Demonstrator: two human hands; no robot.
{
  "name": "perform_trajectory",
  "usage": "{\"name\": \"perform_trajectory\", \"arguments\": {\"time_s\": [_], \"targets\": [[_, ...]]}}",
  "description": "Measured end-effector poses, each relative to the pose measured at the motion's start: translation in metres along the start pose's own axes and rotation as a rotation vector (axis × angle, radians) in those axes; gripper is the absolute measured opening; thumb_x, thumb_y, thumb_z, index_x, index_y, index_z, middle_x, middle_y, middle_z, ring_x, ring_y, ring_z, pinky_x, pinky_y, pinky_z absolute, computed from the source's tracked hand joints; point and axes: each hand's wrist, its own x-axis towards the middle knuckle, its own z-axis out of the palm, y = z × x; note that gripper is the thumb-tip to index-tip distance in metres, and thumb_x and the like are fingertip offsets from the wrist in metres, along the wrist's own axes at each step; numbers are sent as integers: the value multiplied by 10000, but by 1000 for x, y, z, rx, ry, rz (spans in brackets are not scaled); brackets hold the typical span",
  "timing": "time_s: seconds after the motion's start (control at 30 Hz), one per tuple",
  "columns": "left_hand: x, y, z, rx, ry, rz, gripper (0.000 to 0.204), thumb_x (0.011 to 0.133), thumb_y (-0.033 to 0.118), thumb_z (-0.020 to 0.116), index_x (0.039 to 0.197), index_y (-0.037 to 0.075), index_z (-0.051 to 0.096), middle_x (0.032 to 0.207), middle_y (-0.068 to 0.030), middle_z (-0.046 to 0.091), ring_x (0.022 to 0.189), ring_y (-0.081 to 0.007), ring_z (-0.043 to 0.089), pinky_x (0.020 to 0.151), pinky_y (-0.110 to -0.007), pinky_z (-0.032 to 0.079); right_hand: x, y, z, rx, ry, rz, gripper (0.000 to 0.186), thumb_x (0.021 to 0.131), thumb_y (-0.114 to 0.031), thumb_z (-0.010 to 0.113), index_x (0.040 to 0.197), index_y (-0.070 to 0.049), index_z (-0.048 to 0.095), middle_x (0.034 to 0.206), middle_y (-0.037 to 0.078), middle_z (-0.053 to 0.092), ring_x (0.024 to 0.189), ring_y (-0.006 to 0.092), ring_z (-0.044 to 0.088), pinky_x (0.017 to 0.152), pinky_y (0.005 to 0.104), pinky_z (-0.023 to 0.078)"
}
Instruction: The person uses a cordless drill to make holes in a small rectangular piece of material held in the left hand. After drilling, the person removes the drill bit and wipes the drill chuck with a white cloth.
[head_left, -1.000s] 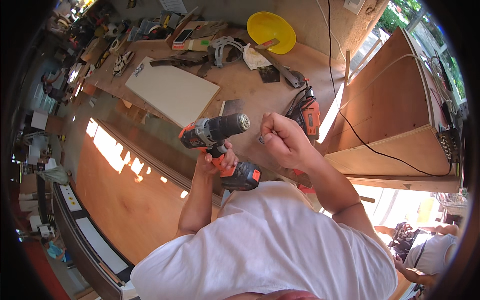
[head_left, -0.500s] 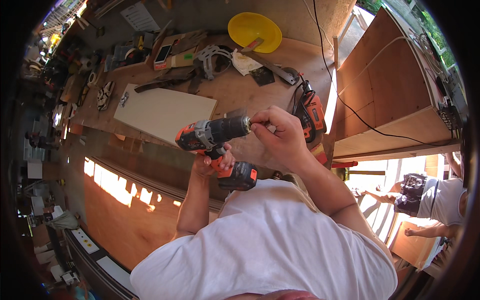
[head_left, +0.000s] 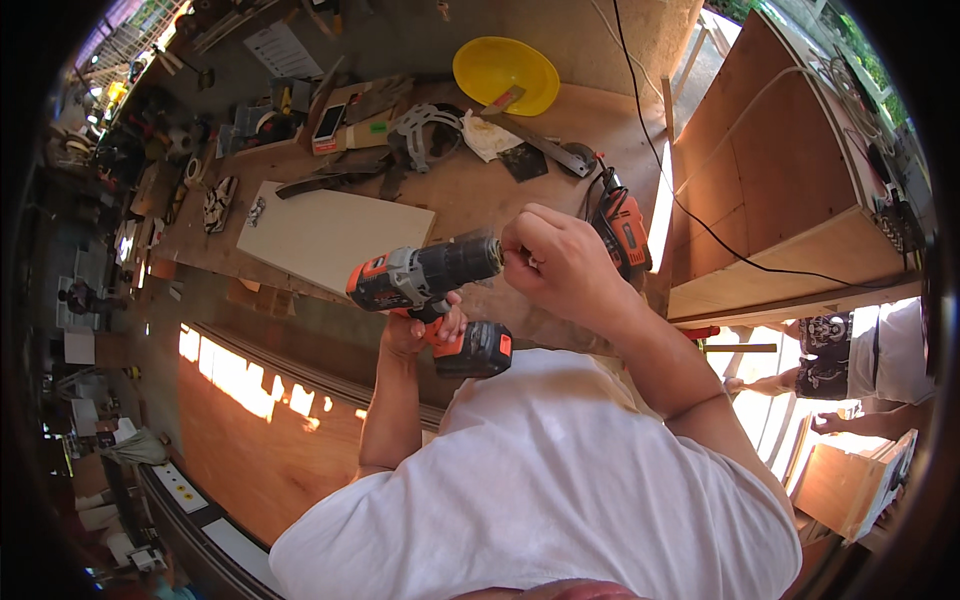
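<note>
My left hand (head_left: 432, 326) is wrapped round the grip of an orange and black cordless drill (head_left: 400, 278), held in front of my chest. The drill's chuck points to the right, and its battery pack hangs below my fingers. At the tip of the chuck is my right hand (head_left: 555, 250), its fingers curled and pinched together. Whatever those fingers hold, if anything, is hidden behind them. Beyond the drill, a pale rectangular board (head_left: 335, 235) lies on the wooden workbench (head_left: 590, 120).
On the bench are a yellow hard hat (head_left: 506, 76), a helmet harness (head_left: 425, 135), a hand saw (head_left: 545, 148) and an orange corded power tool (head_left: 622, 230). A black cable (head_left: 690, 200) hangs at the right, by a wooden cabinet (head_left: 770, 150). Another person (head_left: 890, 350) stands at the far right.
My right hand has turned over at the chuck, its fingers now curled further in. The drill stays in my left hand, nearly unmoved. The person at the right has shifted, with a wooden box near their hand.
</note>
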Motion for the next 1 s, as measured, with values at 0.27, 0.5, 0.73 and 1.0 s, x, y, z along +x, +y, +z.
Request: {"name": "perform_trajectory", "arguments": {"time_s": [0.27,0.5,0.73,1.0], "targets": [[12,-4,13,28,1,2,670,738,424,754,1237,26,552,684,-45,590,662,-194,576,793,-365,414,-16,14,-5,150,85,166,75,694,14,483,753,-12,444,669,114,463,590,270,480,529,346,380],[15,-7,20,36,17,11,672,731,438,765,1223,30,556,683,-42,591,659,-192,579,782,-362,418,-40,34,-23,178,17,263,363,887,-246,665,723,-18,436,660,79,458,591,140,446,523,295,339],[23,-12,28,30,24,-3,659,726,448,774,1194,36,564,673,-36,587,645,-188,569,775,-361,419,-33,30,-7,983,121,323,196,836,-145,736,844,-20,586,830,18,580,749,95,525,674,254,441],[31,-16,40,-56,48,-16,641,674,367,815,1153,5,592,648,-62,596,637,-206,580,791,-369,428,-31,38,-7,583,163,-7,151,852,-114,684,824,-27,564,849,74,577,745,196,559,664,299,440]]}}
